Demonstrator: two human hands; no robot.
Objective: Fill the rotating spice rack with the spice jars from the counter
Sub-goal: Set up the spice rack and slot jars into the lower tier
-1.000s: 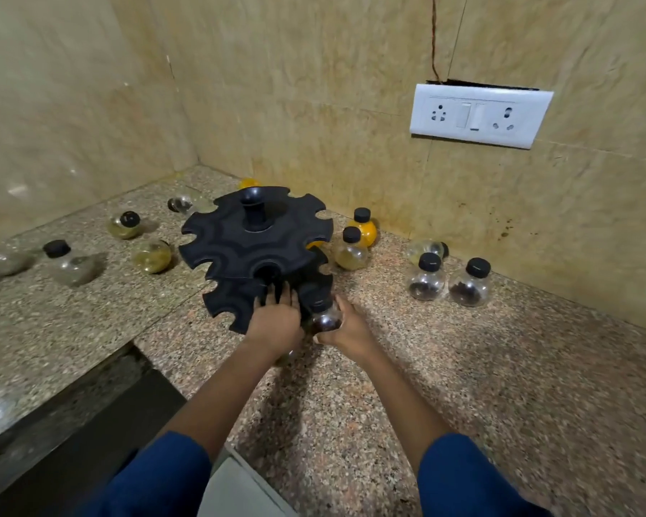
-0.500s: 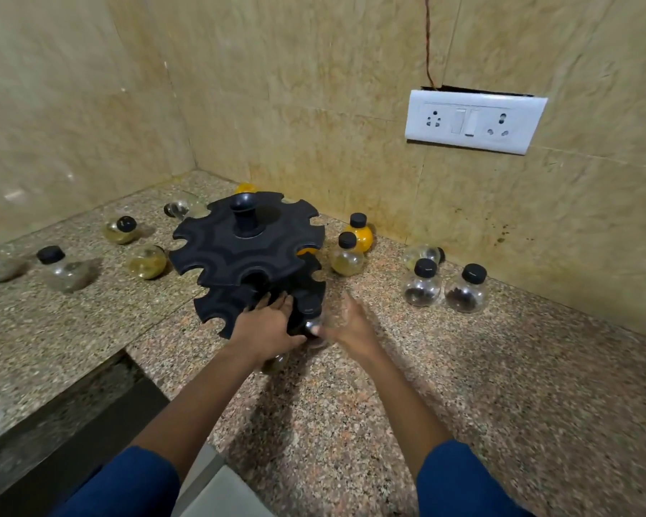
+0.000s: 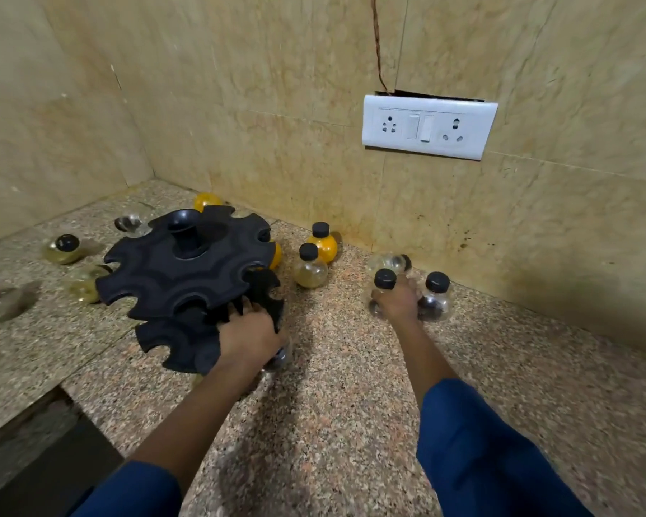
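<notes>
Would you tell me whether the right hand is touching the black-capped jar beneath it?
Touching. The head view shows the right hand curled round the black-capped jar, hiding most of its body.

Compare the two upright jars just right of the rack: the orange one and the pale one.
The orange jar is filled bright orange; the pale jar is mostly clear with a yellowish tint. The orange jar stands nearer the wall, the pale jar in front. Both are round, upright and black-capped.
</notes>
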